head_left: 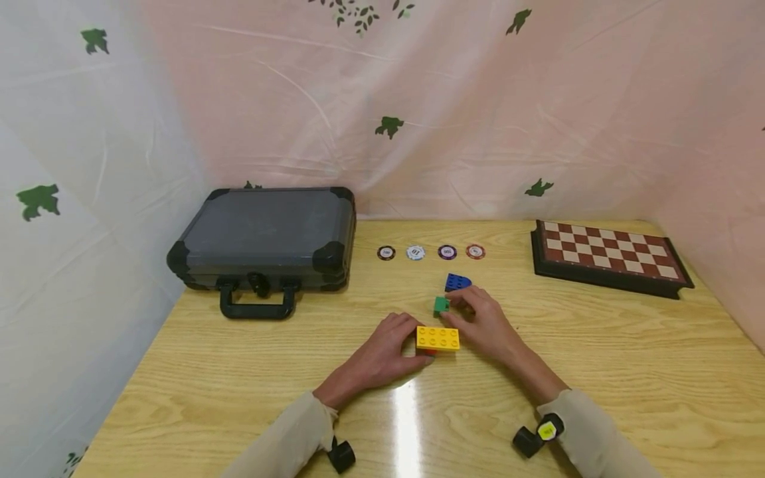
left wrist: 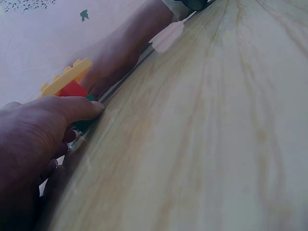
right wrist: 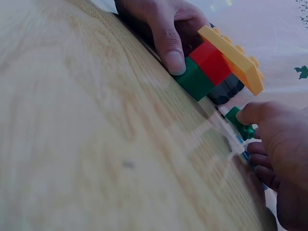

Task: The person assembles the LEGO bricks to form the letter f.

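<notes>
My left hand [head_left: 381, 355] grips a small stack of toy building bricks standing on the table. A long yellow brick [head_left: 438, 338] with studs tops it, sticking out over a red brick [right wrist: 210, 62]. Under the red one sits a green brick [right wrist: 193, 81], with the left thumb against its side. Just behind the stack, my right hand [head_left: 485, 326] pinches a smaller green brick [head_left: 441, 306] between thumb and fingers, its studs facing sideways toward the palm. A blue brick [head_left: 457, 282] with one rounded end lies beyond the right fingertips.
A dark grey case [head_left: 263, 229] with a black handle stands at the back left. Several poker chips [head_left: 416, 252] lie in a row at the back middle. On the right is a chessboard box [head_left: 609, 252]. A pink and white cloth [head_left: 442, 113] hangs behind the wooden table [head_left: 197, 385].
</notes>
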Motion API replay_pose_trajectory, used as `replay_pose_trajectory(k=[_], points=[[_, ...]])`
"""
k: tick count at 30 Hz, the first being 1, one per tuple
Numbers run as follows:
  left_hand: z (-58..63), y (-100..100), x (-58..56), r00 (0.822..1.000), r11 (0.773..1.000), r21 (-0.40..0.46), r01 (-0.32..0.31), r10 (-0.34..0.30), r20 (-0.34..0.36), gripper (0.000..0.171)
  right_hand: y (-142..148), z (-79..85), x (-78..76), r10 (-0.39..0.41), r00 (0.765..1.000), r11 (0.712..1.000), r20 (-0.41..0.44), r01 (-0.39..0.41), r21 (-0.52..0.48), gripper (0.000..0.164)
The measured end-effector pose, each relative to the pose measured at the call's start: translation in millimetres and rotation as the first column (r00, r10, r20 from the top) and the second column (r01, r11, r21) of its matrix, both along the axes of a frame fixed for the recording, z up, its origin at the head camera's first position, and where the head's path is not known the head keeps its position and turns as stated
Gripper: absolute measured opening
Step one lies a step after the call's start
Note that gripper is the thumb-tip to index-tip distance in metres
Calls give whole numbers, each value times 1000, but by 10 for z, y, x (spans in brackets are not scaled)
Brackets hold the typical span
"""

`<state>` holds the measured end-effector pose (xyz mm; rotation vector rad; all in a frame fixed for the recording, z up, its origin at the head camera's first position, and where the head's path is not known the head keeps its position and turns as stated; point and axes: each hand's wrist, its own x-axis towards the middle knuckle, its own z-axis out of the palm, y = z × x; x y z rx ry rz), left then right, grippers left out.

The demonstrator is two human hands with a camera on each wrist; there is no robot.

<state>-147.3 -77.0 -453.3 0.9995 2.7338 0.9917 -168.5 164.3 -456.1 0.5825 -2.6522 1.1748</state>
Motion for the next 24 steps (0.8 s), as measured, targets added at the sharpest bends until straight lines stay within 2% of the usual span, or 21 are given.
replay_pose_trajectory(k=[10,24], points=[[5,-3,2,1000,1000,5,1,-1,7,39,14,48,34,-2,998,997,56,6,-77,30],[5,2,0,1000,1000,2,-5,5,13,41,48,80,63,7,1000,994,6,-7,-113,31]])
